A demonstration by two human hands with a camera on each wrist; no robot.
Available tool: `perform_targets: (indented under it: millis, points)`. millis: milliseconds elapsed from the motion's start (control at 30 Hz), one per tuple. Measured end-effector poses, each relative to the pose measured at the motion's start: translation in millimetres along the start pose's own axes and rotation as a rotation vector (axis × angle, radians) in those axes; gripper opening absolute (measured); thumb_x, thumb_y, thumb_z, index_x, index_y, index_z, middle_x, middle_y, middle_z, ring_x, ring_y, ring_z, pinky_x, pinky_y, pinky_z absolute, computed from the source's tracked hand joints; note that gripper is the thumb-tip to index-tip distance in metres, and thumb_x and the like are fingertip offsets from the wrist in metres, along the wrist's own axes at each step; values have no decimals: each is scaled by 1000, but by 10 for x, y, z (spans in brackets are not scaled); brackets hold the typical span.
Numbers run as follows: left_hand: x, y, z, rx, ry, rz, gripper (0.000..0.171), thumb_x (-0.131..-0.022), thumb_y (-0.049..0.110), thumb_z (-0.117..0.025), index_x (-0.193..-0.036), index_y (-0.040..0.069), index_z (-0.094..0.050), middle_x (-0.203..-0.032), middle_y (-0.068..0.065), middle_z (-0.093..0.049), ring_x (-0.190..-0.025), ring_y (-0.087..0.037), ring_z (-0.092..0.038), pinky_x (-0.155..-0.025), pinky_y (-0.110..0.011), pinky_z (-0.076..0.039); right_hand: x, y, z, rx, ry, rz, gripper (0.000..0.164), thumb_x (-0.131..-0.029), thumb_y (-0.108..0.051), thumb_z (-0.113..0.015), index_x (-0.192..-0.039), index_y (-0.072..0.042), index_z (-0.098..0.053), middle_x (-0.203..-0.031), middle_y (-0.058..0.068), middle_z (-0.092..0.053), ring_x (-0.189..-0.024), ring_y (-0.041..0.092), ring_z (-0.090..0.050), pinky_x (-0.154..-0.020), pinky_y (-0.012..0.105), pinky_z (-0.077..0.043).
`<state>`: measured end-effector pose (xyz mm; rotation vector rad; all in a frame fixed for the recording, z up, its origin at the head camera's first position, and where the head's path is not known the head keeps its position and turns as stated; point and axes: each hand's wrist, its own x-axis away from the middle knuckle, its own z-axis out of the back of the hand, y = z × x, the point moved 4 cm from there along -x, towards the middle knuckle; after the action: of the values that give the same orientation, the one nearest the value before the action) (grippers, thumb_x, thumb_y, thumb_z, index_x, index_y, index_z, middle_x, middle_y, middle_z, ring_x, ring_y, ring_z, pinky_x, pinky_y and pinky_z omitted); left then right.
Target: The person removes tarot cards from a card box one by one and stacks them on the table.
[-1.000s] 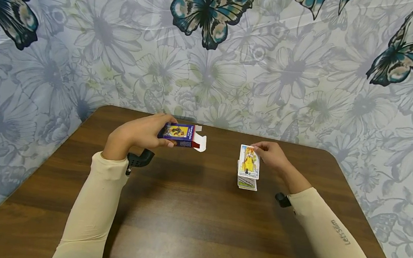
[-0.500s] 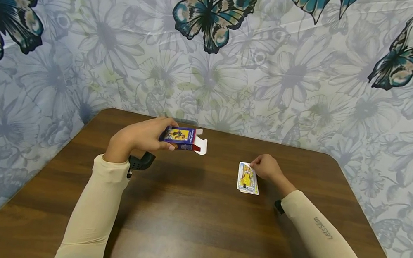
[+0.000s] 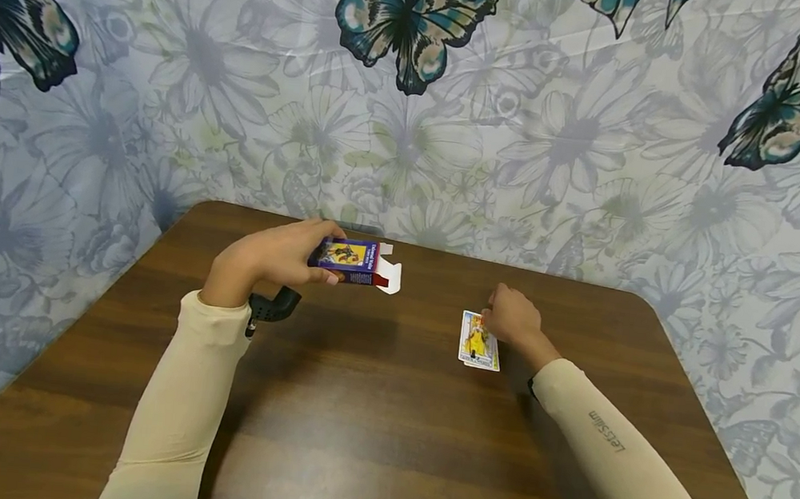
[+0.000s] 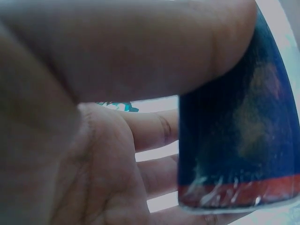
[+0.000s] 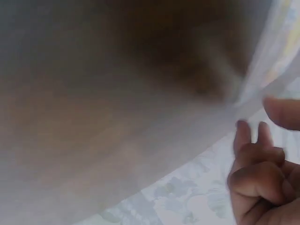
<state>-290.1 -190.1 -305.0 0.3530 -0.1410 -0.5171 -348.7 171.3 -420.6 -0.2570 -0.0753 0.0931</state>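
My left hand [image 3: 272,257] grips a small blue tarot card box [image 3: 346,255] above the back of the table. A yellow picture is on its face, and its white end flap hangs open to the right. The left wrist view shows the thumb across the box's blue and red side [image 4: 234,140]. To the right, a small stack of tarot cards [image 3: 475,345] lies face up, a yellow-robed figure on top. My right hand [image 3: 512,318] is at the stack's upper right corner. In the right wrist view its thumb [image 5: 283,112] stands apart from the fingers, beside the card edges [image 5: 267,51].
The brown wooden table [image 3: 353,438] ends at a back edge close behind both hands. Beyond it hangs a pale flowered cloth [image 3: 415,163] with large butterflies. A black wrist camera [image 3: 275,304] sits under the left wrist.
My right hand brought the yellow-figure card down onto the stack, squared it nearly over the cards beneath, and let go, shifting slightly up. My left hand keeps the box nearly still.
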Motion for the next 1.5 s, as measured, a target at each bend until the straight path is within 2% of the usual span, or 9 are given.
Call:
perform_targets:
  millis: [100, 233, 333, 467, 567, 767, 1000, 1233, 1500]
  points:
    - [-4, -6, -15, 3, -7, 3, 63, -90, 34, -72, -139, 6, -43, -120, -14, -55, -106, -26, -54, -95, -46, -45, 18, -244, 90, -112, 79, 75, 24, -99, -28, -55, -107, -6, -59, -97, 12, -67, -73, 25, -64, -60, 37, -50]
    - [-10, -16, -29, 3, -8, 3, 64, -90, 34, -72, -139, 7, -43, -121, -14, -55, -105, -25, -54, -95, -46, -45, 111, -753, 257, -422, 109, 242, 24, -100, -30, -57, -103, -8, -65, -90, 9, -68, -73, 21, -64, -62, 31, -49]
    - [-18, -17, -18, 4, -6, 10, 64, -89, 35, -73, -139, 7, -44, -120, -13, -55, -105, -25, -55, -94, -45, -45, 197, -1144, 344, -696, 0, 322, 24, -100, -27, -58, -99, -5, -68, -84, 11, -67, -63, 16, -56, -58, 27, -44]
    - [-29, -7, -5, 7, -10, 29, 65, -89, 36, -73, -139, 8, -44, -120, -13, -55, -105, -25, -55, -94, -45, -46, 253, -1500, 325, -929, -220, 277, 25, -100, -24, -57, -97, 0, -66, -74, 9, -62, -47, 11, -37, -45, 26, -31]
    - [-22, -4, 0, 11, -12, 38, 66, -88, 37, -74, -139, 8, -44, -121, -13, -54, -105, -25, -56, -95, -45, -47, 261, -1637, 251, -948, -312, 214, 23, -99, -23, -57, -97, -2, -64, -70, 3, -60, -44, 10, -35, -43, 25, -27]
    - [-11, -9, 6, 5, -2, 23, 65, -88, 34, -74, -138, 7, -44, -120, -14, -56, -104, -25, -56, -94, -46, -46, 262, -1741, 140, -934, -381, 160, 21, -100, -21, -53, -95, -2, -61, -71, 6, -63, -46, 11, -35, -43, 24, -25]
    - [14, -27, 22, -1, -1, 22, 64, -88, 34, -74, -138, 7, -44, -121, -14, -55, -105, -25, -56, -95, -46, -46, 276, -1744, 159, -931, -413, 172, 24, -100, -20, -54, -91, -1, -64, -71, 4, -61, -47, 10, -36, -43, 23, -26]
    - [10, -23, 40, 0, 2, 9, 65, -89, 35, -73, -139, 6, -44, -123, -14, -55, -106, -26, -55, -95, -46, -46, 261, -1556, 234, -967, -392, 164, 23, -97, -22, -60, -92, -1, -68, -71, 2, -58, -48, 10, -33, -43, 24, -22]
    - [25, -17, 36, -7, 3, 11, 65, -89, 36, -73, -139, 7, -44, -121, -14, -55, -105, -25, -55, -95, -46, -46, 299, -1576, 248, -974, -396, 136, 24, -96, -28, -64, -89, -5, -61, -64, -2, -47, -46, 7, -25, -43, 24, -22]
